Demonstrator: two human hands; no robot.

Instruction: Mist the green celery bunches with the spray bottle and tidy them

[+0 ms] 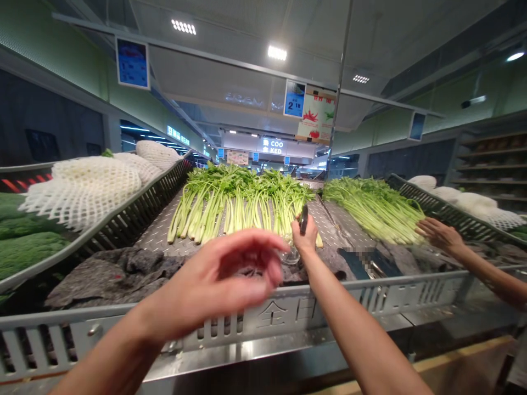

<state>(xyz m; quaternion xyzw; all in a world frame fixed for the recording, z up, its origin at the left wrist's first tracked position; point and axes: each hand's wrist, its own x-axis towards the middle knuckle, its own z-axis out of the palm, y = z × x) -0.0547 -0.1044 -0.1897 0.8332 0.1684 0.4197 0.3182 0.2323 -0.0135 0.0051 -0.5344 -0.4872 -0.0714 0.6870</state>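
Note:
My left hand [224, 277] is raised in front of the crate, slightly blurred, its fingers curved and thumb apart with nothing between them. Farther in, my right hand [307, 236] grips what looks like a spray bottle [291, 253] with a clear body and a black top; much of it is behind my hands. That hand is at the right end of a row of celery [242, 206]. The stalks lie side by side, pale ends toward me, leaves at the back, on a dark textured surface [154, 233].
Crumpled grey cloth [107, 277] lies behind the slotted grey front rim [284, 310]. At left, a black crate wall [135, 219] divides off white-netted produce [82, 184] and broccoli [28, 252]. A mirror [370, 148] on the right reflects celery and a hand. Price signs [294, 99] hang overhead.

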